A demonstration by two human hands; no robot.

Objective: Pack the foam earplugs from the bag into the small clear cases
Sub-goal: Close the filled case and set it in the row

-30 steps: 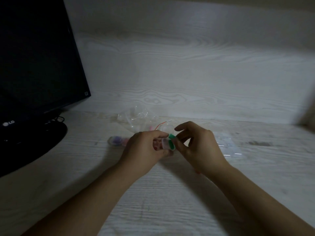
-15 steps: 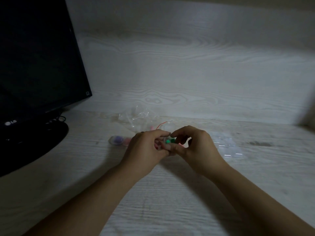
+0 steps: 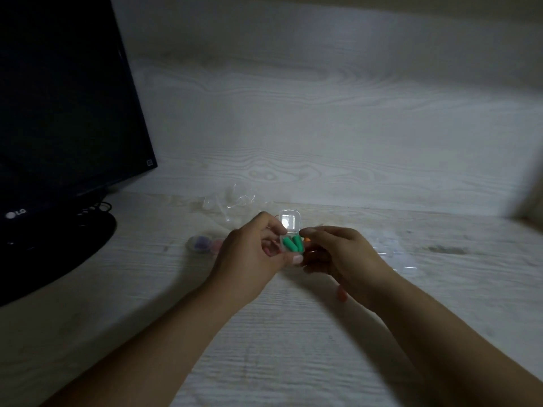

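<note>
Head view, down onto desk (image 3: 293, 348)

green earplugs (image 3: 293, 243) in a clear case (image 3: 289, 227), black monitor (image 3: 58, 113), pale wood-grain table (image 3: 293, 333).

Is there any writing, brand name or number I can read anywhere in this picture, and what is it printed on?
"LG", with a round logo beside it: on the lower edge of the black monitor, at its left.
A small square mark at the monitor's lower right corner: too small to read.
The clear case, the green earplugs and the plastic bag: no writing visible.
</note>
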